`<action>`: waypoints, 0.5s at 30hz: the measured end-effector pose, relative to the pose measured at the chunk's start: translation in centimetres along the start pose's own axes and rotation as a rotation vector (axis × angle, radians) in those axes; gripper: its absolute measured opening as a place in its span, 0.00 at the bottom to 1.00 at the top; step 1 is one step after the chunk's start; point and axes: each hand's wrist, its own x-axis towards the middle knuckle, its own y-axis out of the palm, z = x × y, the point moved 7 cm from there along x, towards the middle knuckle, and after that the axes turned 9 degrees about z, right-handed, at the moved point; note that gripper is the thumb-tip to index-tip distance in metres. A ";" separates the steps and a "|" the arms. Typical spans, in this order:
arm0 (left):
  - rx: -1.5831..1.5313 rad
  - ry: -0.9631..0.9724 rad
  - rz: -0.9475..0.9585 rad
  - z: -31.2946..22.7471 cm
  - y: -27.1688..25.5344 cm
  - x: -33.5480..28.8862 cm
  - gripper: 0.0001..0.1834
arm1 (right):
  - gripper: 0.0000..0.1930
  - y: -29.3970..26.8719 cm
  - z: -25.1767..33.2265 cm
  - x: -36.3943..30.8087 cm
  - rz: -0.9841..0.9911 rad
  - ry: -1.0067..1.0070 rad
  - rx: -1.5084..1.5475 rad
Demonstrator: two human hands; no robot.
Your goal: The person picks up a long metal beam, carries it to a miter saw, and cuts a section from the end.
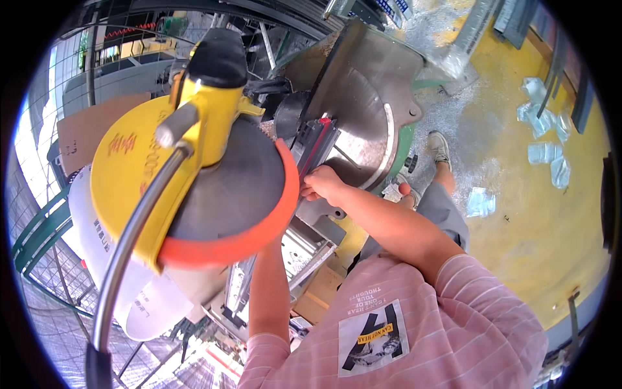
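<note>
My right hand (324, 184) is closed, its fingers curled at the near end of a dark metal profile (319, 144) with a red strip along it. The profile lies beside the steel plate of a cutting machine. Left of it stands a large saw blade (230, 185), grey with an orange-red rim, partly covered by a yellow guard (126, 165). A long metal lever (139, 223) curves from the guard to the lower left. My left forearm reaches up behind the blade, which hides my left hand and whatever it touches.
A curved steel plate (363, 84) with a green edge stands beyond the blade. Clear plastic pieces (544, 153) lie on the yellow floor (518, 246) at right. Metal bars (515, 23) rest at the far right. A cardboard sheet (81, 133) leans at left near wire mesh.
</note>
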 end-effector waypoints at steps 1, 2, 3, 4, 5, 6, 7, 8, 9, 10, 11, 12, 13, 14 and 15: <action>0.027 0.009 -0.003 -0.3 0.3 -0.7 0.45 | 0.11 0.2 -0.3 -0.1 -0.026 -0.029 -0.099; 0.062 0.014 -0.034 -0.4 0.0 -1.4 0.45 | 0.11 0.2 0.1 -0.3 -0.057 -0.071 -0.207; 0.111 0.018 -0.067 -0.4 -0.4 -1.8 0.47 | 0.12 0.1 -0.1 -0.2 -0.093 -0.103 -0.312; 0.162 0.025 -0.105 -0.4 -0.9 -2.1 0.49 | 0.12 0.1 0.3 0.2 -0.128 -0.141 -0.463; 0.204 -0.024 -0.190 -1.0 -1.7 -2.5 0.50 | 0.12 -0.4 0.5 1.4 -0.169 -0.180 -0.605; 0.238 -0.080 -0.271 -1.0 -2.1 -3.0 0.51 | 0.12 -0.6 0.5 2.1 -0.212 -0.208 -0.749; 0.251 -0.101 -0.265 -0.3 -1.6 -3.4 0.60 | 0.11 -0.9 0.3 2.3 -0.272 -0.277 -0.758; 0.229 -0.121 -0.238 0.2 -1.2 -3.9 0.59 | 0.11 -0.4 0.4 1.9 -0.322 -0.335 -0.780; 0.207 -0.139 -0.210 0.5 -1.0 -4.0 0.58 | 0.12 -0.3 0.2 1.6 -0.332 -0.326 -0.737; 0.186 -0.154 -0.183 1.0 -1.1 -4.0 0.57 | 0.12 -0.2 0.3 1.3 -0.344 -0.320 -0.692; 0.211 -0.139 -0.191 1.3 -1.0 -4.1 0.54 | 0.12 -0.1 0.4 1.1 -0.330 -0.276 -0.694; 0.203 -0.125 -0.183 1.6 -1.0 -3.9 0.54 | 0.13 -0.1 0.7 0.8 -0.328 -0.266 -0.641; 0.197 -0.108 -0.176 1.8 -1.0 -3.7 0.53 | 0.13 0.0 1.1 0.4 -0.327 -0.258 -0.587; 0.187 -0.102 -0.167 1.9 -1.1 -3.9 0.52 | 0.13 0.2 1.1 0.0 -0.320 -0.240 -0.538; 0.191 -0.086 -0.182 1.8 -1.3 -3.9 0.51 | 0.13 0.4 1.4 -0.3 -0.334 -0.199 -0.541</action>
